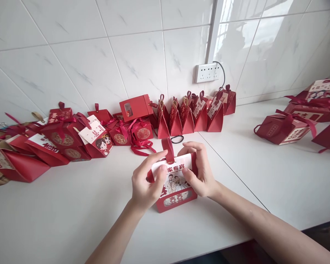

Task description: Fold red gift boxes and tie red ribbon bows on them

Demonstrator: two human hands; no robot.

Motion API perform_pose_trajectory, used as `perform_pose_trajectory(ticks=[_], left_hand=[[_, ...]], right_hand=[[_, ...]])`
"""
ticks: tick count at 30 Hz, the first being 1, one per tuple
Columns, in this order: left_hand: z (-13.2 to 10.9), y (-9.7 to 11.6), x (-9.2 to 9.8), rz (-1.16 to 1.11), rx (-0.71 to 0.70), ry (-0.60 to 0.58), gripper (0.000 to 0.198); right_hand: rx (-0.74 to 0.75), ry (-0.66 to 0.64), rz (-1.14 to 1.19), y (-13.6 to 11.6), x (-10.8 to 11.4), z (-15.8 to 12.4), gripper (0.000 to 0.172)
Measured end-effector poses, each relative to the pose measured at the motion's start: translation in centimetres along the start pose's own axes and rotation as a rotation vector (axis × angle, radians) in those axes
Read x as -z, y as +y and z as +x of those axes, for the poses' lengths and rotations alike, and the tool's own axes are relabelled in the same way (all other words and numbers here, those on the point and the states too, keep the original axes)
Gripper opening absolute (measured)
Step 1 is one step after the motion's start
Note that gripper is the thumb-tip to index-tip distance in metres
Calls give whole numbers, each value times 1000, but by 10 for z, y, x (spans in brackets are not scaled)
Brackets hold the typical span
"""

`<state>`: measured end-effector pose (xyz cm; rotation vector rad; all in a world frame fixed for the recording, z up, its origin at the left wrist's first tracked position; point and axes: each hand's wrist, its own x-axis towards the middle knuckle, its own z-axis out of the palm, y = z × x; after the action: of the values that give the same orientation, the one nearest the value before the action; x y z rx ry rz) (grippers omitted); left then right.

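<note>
A red gift box [177, 200] with a white printed front, a cartoon couple and an oval window stands on the white table [99, 205]. Its red ribbon loop [168, 148] rises from the top. My left hand [147, 179] grips the left side of the box, thumb on the printed front and fingers at the top edge. On the opposite side, my right hand [199, 172] holds it the same way, its thumb on the white panel. The back of the box is hidden.
Upright triangular red boxes [176, 119] line the tiled wall. More boxes [66, 137] are piled at left, and ribboned boxes [284, 128] lie at right. A black hair tie [177, 139] lies behind my hands. A power strip [207, 73] is on the wall.
</note>
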<state>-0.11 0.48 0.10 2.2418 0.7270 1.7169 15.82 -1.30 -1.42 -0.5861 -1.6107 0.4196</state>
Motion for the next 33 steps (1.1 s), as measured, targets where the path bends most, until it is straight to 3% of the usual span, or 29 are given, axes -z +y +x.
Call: perform_pose_trajectory(ticks=[6,9,11,13,17,20,24,28,33], left_hand=[[-8,-8,-1,-152,43,-38,48],[-8,-16,-2,-198,284,51,54],[-6,-24,-1,-242,449,124,53],[-5,-34,0,-296,550,164,50],[-6,-49,0,-305,668,153,60],[-12,-47,-10,-306,708,56,78],[-16,-31,-21,-353,700,-19,79],[-15,-14,-22,-350,595,-123,73],[-20,-8,-21,16,302,-104,94]], right_hand=[[-32,-93,-28,9,10,-1,53],[-118,-226,-81,17,21,2,56],[-241,-225,-47,23,28,5,46],[-435,-87,67,30,31,10,34],[-876,356,408,41,32,17,23],[-1009,437,570,50,28,15,11],[-1054,365,722,56,12,2,9],[-1020,291,862,51,-5,-8,13],[-983,227,959,45,-13,-10,5]])
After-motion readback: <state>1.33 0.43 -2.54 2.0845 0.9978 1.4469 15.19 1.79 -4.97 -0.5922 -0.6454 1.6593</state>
